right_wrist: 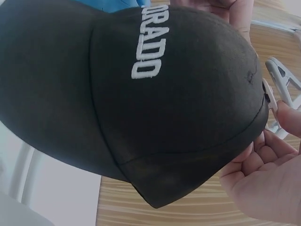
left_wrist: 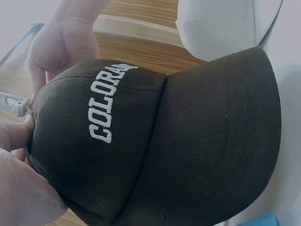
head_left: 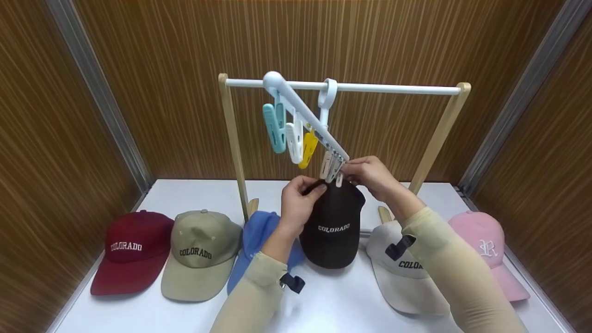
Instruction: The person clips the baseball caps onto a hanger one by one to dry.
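A black cap with white COLORADO lettering hangs brim-down below the low end of a white clip hanger. My left hand pinches the top of its crown between thumb and fingers. At the hanger's end, my right hand pinches a pale clothespin that meets the crown's top. In the right wrist view, the thumb presses this clothespin at the cap's edge, with curled fingers below. How far its jaws grip the fabric is hard to see.
The hanger hooks over a rack's white bar. Teal, white and yellow clothespins dangle from its higher half. Along the white table stand red, khaki, blue, off-white and pink caps.
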{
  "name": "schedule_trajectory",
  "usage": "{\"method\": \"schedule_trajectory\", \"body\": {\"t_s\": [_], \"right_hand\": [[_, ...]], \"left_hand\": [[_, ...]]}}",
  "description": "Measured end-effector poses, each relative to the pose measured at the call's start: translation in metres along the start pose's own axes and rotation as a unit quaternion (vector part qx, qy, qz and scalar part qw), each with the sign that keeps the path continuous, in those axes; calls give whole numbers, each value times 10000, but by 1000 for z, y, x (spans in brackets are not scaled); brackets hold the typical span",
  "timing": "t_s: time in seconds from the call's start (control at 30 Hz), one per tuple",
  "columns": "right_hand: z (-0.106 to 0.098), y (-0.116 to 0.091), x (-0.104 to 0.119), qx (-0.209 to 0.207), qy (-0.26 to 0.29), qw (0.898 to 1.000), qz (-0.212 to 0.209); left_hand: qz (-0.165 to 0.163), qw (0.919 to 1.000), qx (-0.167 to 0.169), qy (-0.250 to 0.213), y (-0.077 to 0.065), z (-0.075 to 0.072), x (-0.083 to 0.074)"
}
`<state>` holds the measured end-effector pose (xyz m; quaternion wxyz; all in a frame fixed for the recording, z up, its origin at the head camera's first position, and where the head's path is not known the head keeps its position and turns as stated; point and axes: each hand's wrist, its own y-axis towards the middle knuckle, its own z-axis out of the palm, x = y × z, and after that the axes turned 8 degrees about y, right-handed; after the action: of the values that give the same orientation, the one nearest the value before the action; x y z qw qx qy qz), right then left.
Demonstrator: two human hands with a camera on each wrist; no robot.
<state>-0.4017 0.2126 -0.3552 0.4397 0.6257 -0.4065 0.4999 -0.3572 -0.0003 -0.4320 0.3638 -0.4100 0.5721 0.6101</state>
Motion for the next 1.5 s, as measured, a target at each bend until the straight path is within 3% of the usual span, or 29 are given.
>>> {"method": "schedule_trajectory", "body": {"t_s": [0.13, 0.33, 0.7, 1.07, 1.5], "right_hand": [[-1, 0, -2, 11, 68, 10000, 73], [0, 1, -5, 26, 227, 9997, 59], [4, -2, -13, -75, 107, 9999, -89], [7, -7, -22, -422, -618, 9968, -284], [10, -13, -30, -758, -1097, 9899, -490]], "left_hand": [[-5, 10000, -25, 10, 0, 0, 2], [258, 9996, -45, -101, 2, 2, 6], [346, 9986, -2, 408, 3, 0, 11], [315, 9956, 261, 837, 1, -3, 11], [474, 9897, 57, 1352, 1, -4, 19]]}}
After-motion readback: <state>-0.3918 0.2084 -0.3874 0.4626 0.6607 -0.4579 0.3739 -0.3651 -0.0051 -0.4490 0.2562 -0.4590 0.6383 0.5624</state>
